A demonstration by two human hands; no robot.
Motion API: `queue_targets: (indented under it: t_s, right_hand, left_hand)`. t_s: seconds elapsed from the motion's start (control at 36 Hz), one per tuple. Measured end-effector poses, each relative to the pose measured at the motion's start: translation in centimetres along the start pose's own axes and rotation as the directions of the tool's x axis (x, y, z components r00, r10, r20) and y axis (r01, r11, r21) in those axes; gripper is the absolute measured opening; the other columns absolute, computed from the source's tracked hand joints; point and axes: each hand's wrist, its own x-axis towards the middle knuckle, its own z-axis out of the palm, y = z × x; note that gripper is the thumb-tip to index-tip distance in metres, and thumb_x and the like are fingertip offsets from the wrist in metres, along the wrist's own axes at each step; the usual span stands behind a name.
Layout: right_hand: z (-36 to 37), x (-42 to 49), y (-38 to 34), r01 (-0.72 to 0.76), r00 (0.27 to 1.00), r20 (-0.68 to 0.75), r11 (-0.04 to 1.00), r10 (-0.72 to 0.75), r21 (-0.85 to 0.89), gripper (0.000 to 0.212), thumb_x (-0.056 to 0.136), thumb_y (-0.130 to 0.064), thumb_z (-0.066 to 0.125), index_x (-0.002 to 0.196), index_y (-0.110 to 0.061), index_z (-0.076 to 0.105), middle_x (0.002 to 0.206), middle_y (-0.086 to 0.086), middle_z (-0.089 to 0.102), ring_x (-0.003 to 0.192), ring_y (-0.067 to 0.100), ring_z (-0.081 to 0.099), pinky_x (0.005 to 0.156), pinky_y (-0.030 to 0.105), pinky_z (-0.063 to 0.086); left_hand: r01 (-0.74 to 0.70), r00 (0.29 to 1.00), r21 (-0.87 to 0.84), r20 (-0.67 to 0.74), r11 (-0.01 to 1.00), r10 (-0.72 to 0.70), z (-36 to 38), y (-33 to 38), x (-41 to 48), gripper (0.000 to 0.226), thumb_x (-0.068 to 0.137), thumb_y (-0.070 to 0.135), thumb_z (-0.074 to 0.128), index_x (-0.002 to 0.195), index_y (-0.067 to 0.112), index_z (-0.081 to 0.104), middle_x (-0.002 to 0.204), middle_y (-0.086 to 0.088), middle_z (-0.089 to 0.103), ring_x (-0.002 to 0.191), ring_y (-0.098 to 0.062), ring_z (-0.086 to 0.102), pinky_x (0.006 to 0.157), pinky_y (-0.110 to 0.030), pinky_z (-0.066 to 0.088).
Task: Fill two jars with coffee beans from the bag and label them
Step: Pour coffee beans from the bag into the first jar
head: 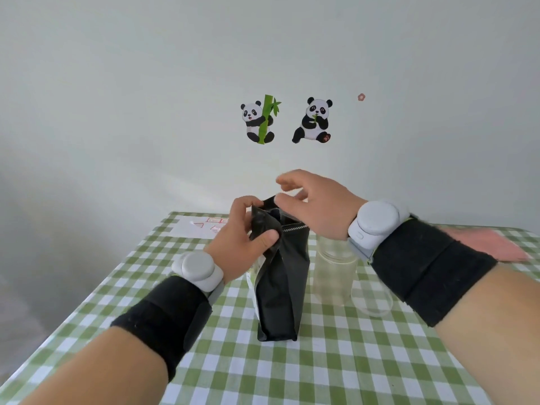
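Observation:
A tall black coffee bag (280, 287) stands upright in the middle of the green checked table (336, 369), its top open. My left hand (242, 244) grips the near left flap of the bag's mouth between thumb and fingers. My right hand (312, 206) hovers over the far right side of the mouth, fingers spread and relaxed, fingertips near the rim. A clear glass jar (333, 273) stands just right of the bag, partly behind my right wrist. A second clear jar (372, 299) sits further right and nearer, mostly hidden by my forearm.
A white sheet with red label shapes (201, 226) lies at the table's far left. A pink cloth or paper (491, 244) lies at the far right edge. Panda stickers (287, 119) are on the white wall behind the table.

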Motion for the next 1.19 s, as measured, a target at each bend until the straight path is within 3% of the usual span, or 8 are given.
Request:
queue_targets:
  t_s: [0.14,0.22,0.36,0.47,0.58,0.78,0.97,1.19]
  right_hand:
    - [0.0,0.7,-1.5,0.07,0.986,0.16,0.986,-0.046,-0.15,0.063,0.09,-0.055,0.052,0.148,-0.036,0.034,0.147,-0.017,0.044,0.134,0.007,0.041,0.111,0.031,0.033]
    - [0.0,1.0,-1.7,0.078,0.977,0.213,0.964,-0.022,-0.256,0.061,0.09,-0.049,0.055,0.147,-0.032,0.039,0.144,-0.012,0.049,0.134,0.012,0.043,0.11,0.035,0.036]
    - [-0.1,1.1,-2.5,0.085,0.973,0.231,0.878,0.03,-0.471,0.051,0.093,-0.049,0.051,0.14,-0.031,0.047,0.136,-0.007,0.052,0.131,0.023,0.035,0.104,0.039,0.037]
    - [0.0,1.6,-2.9,0.121,0.964,0.264,0.831,0.032,-0.543,0.022,0.095,-0.045,0.048,0.095,-0.028,0.062,0.097,-0.006,0.06,0.11,0.023,0.041,0.091,0.04,0.044]
    - [0.6,2.1,-2.3,0.164,0.984,0.154,0.808,-0.092,-0.566,0.04,0.097,-0.04,0.049,0.06,-0.025,0.042,0.077,-0.004,0.055,0.093,0.019,0.042,0.083,0.042,0.047]
    - [1.1,2.0,-1.6,0.147,0.988,0.103,0.855,-0.11,-0.498,0.038,0.097,-0.042,0.05,0.063,-0.026,0.048,0.08,-0.004,0.059,0.092,0.018,0.043,0.082,0.039,0.046]
    - [0.5,2.4,-1.1,0.122,0.993,0.039,0.91,-0.116,-0.396,0.035,0.095,-0.039,0.053,0.081,-0.01,0.066,0.083,0.001,0.064,0.09,0.019,0.046,0.084,0.041,0.045]
    - [0.7,3.1,-1.2,0.082,0.996,-0.011,0.935,-0.091,-0.344,0.034,0.095,-0.038,0.053,0.089,-0.009,0.07,0.088,0.006,0.069,0.085,0.023,0.059,0.081,0.042,0.05]
  left_hand:
    - [0.067,0.998,-0.1,0.014,0.993,-0.066,2.0,-0.2,0.0,0.102,0.079,0.058,0.064,0.15,0.04,-0.006,0.13,0.014,0.058,0.131,-0.011,0.05,0.109,-0.042,0.042]
    - [0.116,0.993,-0.092,0.042,0.989,-0.113,2.4,-0.6,-0.3,0.113,0.068,0.075,0.066,0.151,0.042,-0.003,0.147,0.009,0.047,0.137,-0.013,0.044,0.111,-0.045,0.04]
    - [0.116,0.99,-0.037,0.088,0.993,-0.113,2.9,-2.0,-0.8,0.113,0.067,0.075,0.068,0.154,0.035,0.008,0.144,0.019,0.041,0.124,0.016,0.041,0.11,-0.035,0.041]
    - [0.126,0.989,0.02,0.079,0.992,-0.127,3.1,-2.1,-0.7,0.106,0.068,0.076,0.068,0.152,0.034,0.017,0.14,0.016,0.045,0.128,-0.003,0.047,0.1,-0.025,0.043]
    - [0.173,0.981,0.113,0.072,0.979,-0.181,3.2,-2.6,-1.0,0.11,0.068,0.077,0.067,0.153,0.033,0.013,0.142,0.013,0.043,0.128,-0.01,0.045,0.1,-0.032,0.042]
    - [0.258,0.959,0.032,0.111,0.966,-0.26,4.2,-3.8,-2.3,0.122,0.057,0.083,0.069,0.151,0.035,0.009,0.138,0.005,0.05,0.117,-0.013,0.054,0.093,-0.029,0.047]
    - [0.282,0.941,0.104,0.163,0.954,-0.296,4.5,-4.6,-3.5,0.127,0.067,0.035,0.087,0.153,0.025,-0.006,0.134,0.013,0.031,0.125,-0.01,0.039,0.093,-0.023,0.038]
    - [0.262,0.935,0.286,0.161,0.922,-0.315,1.7,-5.1,-3.2,0.126,0.065,0.048,0.087,0.151,0.031,-0.004,0.135,0.009,0.036,0.11,-0.009,0.043,0.088,-0.023,0.04]
